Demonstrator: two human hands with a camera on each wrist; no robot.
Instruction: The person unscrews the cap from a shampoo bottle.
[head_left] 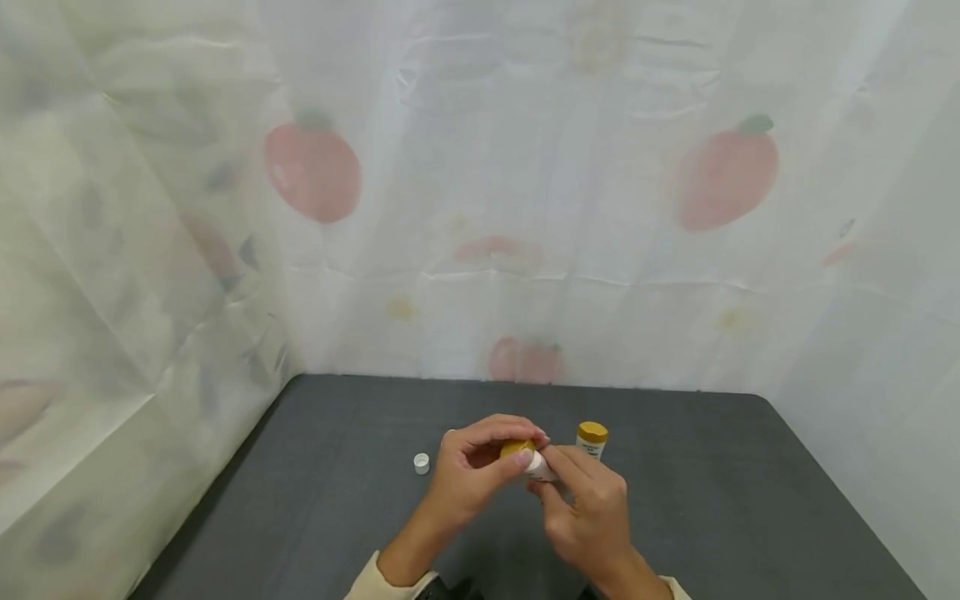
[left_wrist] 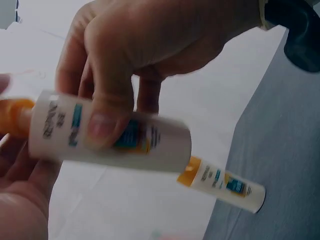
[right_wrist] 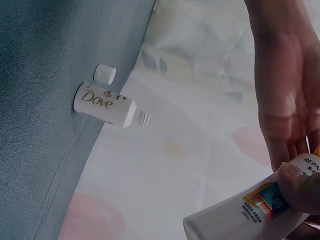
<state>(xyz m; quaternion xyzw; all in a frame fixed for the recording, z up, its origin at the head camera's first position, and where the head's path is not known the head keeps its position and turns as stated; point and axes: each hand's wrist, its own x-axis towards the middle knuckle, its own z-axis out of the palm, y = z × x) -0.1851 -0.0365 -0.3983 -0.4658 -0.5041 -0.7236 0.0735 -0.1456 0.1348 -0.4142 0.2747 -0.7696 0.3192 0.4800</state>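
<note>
My right hand (head_left: 592,510) grips the body of a white bottle (left_wrist: 165,142) with a yellow-orange cap, its thumb pressed on the printed label. My left hand (head_left: 467,472) curls round the cap (head_left: 514,449) at the other end, thumb and fingers on either side. The held bottle lies tilted between the two hands, above the table. Behind the right hand stands a similar white bottle (head_left: 592,440) with a yellow cap, upright and partly hidden. In the right wrist view, fingers of the left hand (right_wrist: 290,100) reach down to the held bottle's cap end.
On the dark grey table (head_left: 322,500), a small white cap (head_left: 422,463) lies to the left of my left hand. A white Dove bottle (right_wrist: 102,105) stands uncapped near it, hidden in the head view. Fruit-printed pale curtains (head_left: 480,208) enclose the table's back and sides.
</note>
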